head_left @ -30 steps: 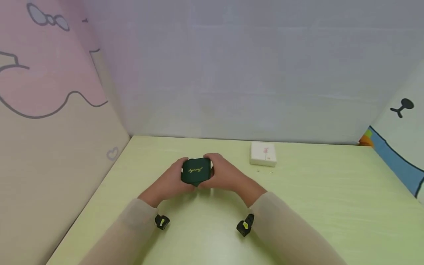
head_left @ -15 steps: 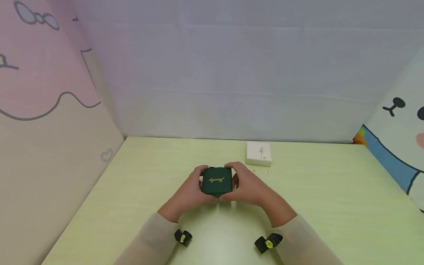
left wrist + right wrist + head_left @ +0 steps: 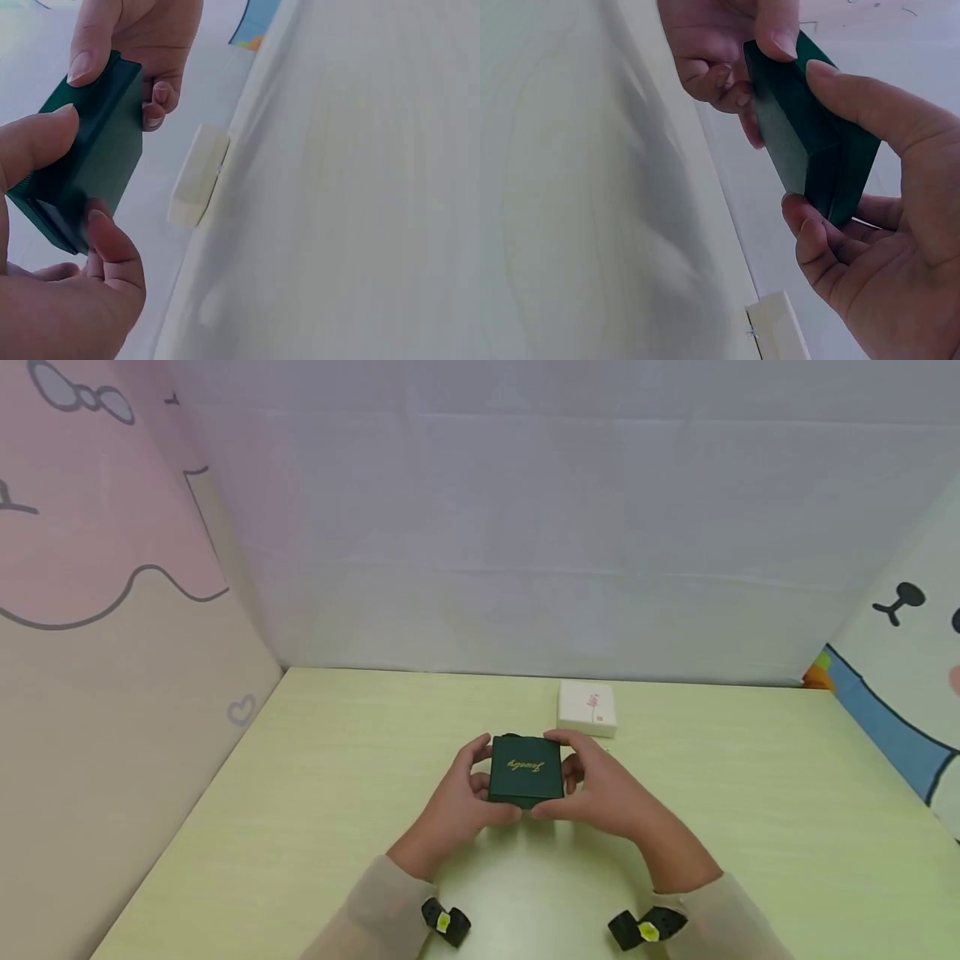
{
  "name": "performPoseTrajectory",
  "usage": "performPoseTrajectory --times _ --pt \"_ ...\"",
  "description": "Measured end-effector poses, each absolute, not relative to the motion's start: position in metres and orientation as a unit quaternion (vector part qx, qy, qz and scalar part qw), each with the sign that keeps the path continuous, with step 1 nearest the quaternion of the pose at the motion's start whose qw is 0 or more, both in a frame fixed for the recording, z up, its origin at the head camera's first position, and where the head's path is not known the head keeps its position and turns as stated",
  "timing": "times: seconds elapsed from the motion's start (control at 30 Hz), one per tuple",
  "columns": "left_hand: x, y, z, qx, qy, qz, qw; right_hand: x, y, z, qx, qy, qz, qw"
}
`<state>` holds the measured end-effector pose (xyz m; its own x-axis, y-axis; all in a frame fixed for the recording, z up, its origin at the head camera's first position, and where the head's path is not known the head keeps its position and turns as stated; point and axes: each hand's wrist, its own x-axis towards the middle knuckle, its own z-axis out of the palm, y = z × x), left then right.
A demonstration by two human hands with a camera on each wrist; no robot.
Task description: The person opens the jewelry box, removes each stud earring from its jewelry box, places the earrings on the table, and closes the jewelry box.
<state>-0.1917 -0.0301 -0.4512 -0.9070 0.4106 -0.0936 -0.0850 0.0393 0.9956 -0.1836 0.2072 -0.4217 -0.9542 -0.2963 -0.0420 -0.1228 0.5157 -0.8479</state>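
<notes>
One green box [image 3: 527,768] is between left hand [image 3: 461,802] and right hand [image 3: 606,797], which both grip its opposite sides, below the frame's centre.

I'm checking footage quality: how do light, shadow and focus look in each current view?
Head view: pale glare on the table, soft shadows below the left hand and right hand; left wrist view: bluish cast, table washed out, white box slightly soft; right wrist view: similar cast, a broad soft shadow across the table, pale sheen on one face of the green box.
</notes>
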Motion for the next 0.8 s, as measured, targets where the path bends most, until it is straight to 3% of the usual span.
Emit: performPoseTrajectory --times 0.57,0.8 --pt "-0.175 -0.011 -0.472 0.137 0.598 0.765 0.195 -0.166 0.218 -0.407 -0.187 0.891 -0.411 0.048" --pt "-0.167 -0.013 -0.465 0.145 0.61 0.759 0.176 -0.158 0.202 -0.408 -0.195 0.924 -0.325 -0.039"
